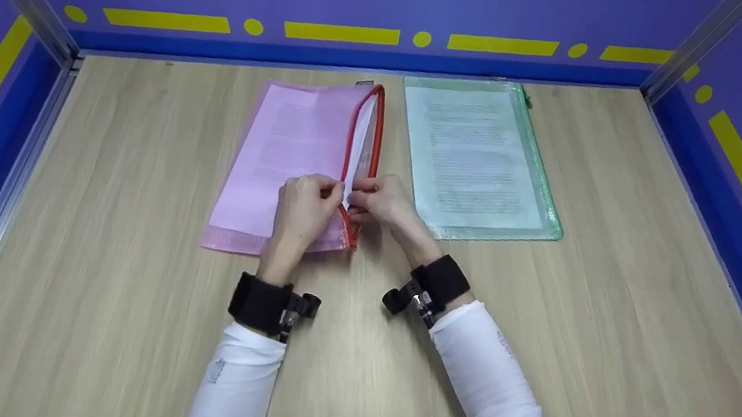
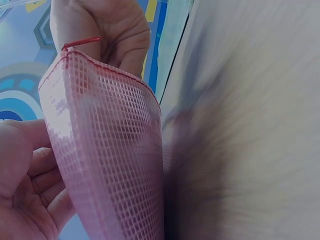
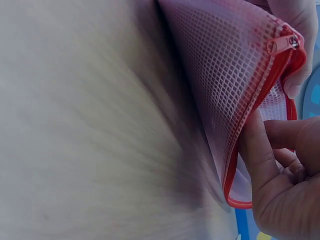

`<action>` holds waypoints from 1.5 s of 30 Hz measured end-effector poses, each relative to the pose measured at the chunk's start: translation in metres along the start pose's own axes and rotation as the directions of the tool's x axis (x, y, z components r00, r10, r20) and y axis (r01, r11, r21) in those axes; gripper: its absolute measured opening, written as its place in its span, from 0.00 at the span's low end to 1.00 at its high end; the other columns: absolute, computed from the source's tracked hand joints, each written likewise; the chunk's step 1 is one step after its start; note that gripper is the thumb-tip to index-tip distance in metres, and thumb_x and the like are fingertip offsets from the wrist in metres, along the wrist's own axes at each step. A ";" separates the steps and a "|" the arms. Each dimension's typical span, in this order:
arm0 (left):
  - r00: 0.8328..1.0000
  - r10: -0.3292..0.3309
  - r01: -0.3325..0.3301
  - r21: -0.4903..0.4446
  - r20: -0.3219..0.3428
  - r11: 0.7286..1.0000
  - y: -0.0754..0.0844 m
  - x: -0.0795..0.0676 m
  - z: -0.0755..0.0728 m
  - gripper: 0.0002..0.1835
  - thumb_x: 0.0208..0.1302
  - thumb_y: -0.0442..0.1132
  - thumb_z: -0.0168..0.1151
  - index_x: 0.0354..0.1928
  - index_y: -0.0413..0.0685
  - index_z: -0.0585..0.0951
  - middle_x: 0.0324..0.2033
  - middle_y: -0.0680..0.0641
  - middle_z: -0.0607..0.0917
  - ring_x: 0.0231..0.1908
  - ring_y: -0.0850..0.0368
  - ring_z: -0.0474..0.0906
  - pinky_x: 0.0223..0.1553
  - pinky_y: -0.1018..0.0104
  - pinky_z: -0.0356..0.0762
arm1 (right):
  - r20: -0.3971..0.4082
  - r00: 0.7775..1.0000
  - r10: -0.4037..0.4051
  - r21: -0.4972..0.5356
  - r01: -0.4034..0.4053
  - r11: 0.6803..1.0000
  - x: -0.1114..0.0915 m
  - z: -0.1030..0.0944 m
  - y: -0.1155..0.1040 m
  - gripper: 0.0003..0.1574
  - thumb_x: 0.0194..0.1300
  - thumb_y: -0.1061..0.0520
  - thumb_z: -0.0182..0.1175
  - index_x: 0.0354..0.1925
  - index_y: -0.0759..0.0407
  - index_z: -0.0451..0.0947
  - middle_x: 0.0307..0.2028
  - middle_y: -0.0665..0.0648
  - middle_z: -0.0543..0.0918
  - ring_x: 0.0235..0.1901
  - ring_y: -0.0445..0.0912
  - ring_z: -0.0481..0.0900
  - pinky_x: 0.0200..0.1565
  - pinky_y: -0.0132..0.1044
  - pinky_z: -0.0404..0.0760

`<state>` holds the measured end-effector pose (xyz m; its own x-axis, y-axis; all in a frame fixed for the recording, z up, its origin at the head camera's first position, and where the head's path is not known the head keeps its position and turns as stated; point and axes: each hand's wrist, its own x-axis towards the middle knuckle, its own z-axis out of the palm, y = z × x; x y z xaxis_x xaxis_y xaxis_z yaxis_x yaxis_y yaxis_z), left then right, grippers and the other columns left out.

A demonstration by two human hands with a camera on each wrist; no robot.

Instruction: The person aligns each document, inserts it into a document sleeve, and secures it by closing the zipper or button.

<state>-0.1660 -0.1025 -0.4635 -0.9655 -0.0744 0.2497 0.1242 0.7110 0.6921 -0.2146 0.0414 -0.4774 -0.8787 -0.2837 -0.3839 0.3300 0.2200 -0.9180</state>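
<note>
A pink mesh zipper pouch (image 1: pixel 259 170) with red zipper edging lies on the table, its right side gaping open. A white printed sheet (image 1: pixel 364 134) shows inside the gap. My left hand (image 1: pixel 304 210) pinches the upper edge of the opening, near the pouch's front end. Facing it, my right hand (image 1: pixel 386 203) holds the other zipper edge. In the right wrist view its fingers (image 3: pixel 257 155) reach inside that edge. The red zipper slider (image 3: pixel 282 45) sits at the near corner. Through the mesh (image 2: pixel 115 140) in the left wrist view, what lies inside is blurred.
To the right lies a green zipper pouch (image 1: pixel 546 191) with a printed sheet (image 1: pixel 474 158) inside. Blue-purple panels (image 1: pixel 342 5) with yellow marks wall the wooden table (image 1: pixel 105 316) at the back and both sides.
</note>
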 end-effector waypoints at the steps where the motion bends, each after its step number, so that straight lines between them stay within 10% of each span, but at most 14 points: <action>1: 1.000 -0.002 0.002 -0.001 0.004 1.000 0.000 0.000 0.000 0.10 0.64 0.37 0.62 0.37 0.41 0.90 0.33 0.41 0.91 0.34 0.46 0.88 0.41 0.54 0.82 | 0.000 1.000 -0.003 -0.004 0.003 1.000 0.000 0.001 0.000 0.16 0.65 0.68 0.57 0.51 0.72 0.81 0.27 0.55 0.82 0.20 0.39 0.82 0.30 0.31 0.86; 11: 0.998 -0.061 0.061 -0.018 -0.018 0.998 0.002 -0.002 0.002 0.10 0.64 0.38 0.62 0.37 0.41 0.90 0.33 0.42 0.91 0.33 0.47 0.88 0.39 0.53 0.82 | -0.023 1.000 -0.002 0.030 0.002 1.000 0.001 0.003 0.000 0.19 0.68 0.66 0.58 0.56 0.70 0.79 0.37 0.63 0.86 0.23 0.39 0.83 0.33 0.31 0.86; 27: 0.988 -0.145 0.141 -0.077 -0.053 0.987 -0.001 0.001 0.003 0.12 0.64 0.41 0.61 0.37 0.42 0.90 0.35 0.42 0.91 0.39 0.46 0.89 0.45 0.53 0.82 | -0.154 0.987 0.035 0.351 0.022 0.936 -0.025 -0.028 0.022 0.32 0.74 0.54 0.53 0.71 0.65 0.64 0.64 0.66 0.77 0.64 0.54 0.77 0.62 0.41 0.79; 45: 0.989 -0.059 0.062 -0.017 0.134 0.998 0.000 -0.006 0.010 0.12 0.67 0.41 0.62 0.44 0.42 0.88 0.39 0.41 0.91 0.39 0.47 0.88 0.44 0.56 0.84 | 0.238 0.970 0.048 0.724 -0.211 0.657 -0.029 -0.007 0.026 0.41 0.81 0.45 0.33 0.76 0.71 0.43 0.76 0.71 0.53 0.76 0.58 0.55 0.76 0.43 0.57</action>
<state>-0.1623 -0.0955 -0.4718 -0.9931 -0.0218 0.1152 0.0680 0.6934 0.7173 -0.1828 0.0619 -0.4895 -0.7542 -0.4868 -0.4406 0.6515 -0.4716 -0.5942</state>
